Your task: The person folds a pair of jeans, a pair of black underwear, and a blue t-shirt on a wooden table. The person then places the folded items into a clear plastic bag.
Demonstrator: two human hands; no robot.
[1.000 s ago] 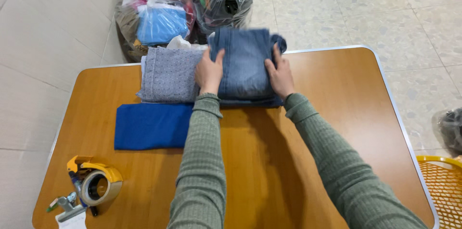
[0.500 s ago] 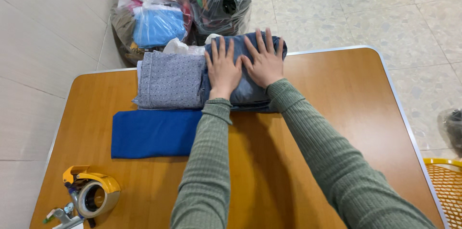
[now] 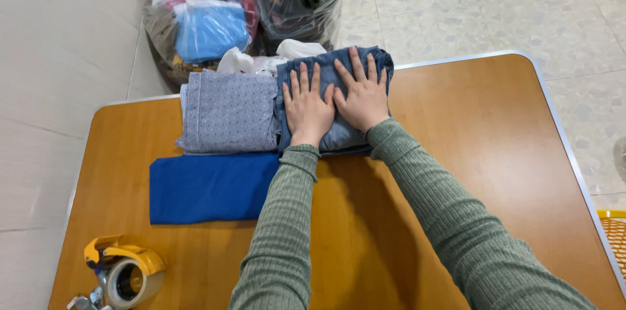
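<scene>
Ribbed olive-green long sleeves (image 3: 287, 232), bare hands

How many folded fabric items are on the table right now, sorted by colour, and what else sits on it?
Denim-blue folded garment, under the left hand and right hand: 1
Grey dotted folded garment: 1
Bright blue folded cloth: 1
Yellow tape dispenser: 1
Total on the table: 4

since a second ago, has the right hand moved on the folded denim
Yes. The right hand has slid from the right edge of the folded denim toward its middle and now lies flat beside the left hand.
</scene>
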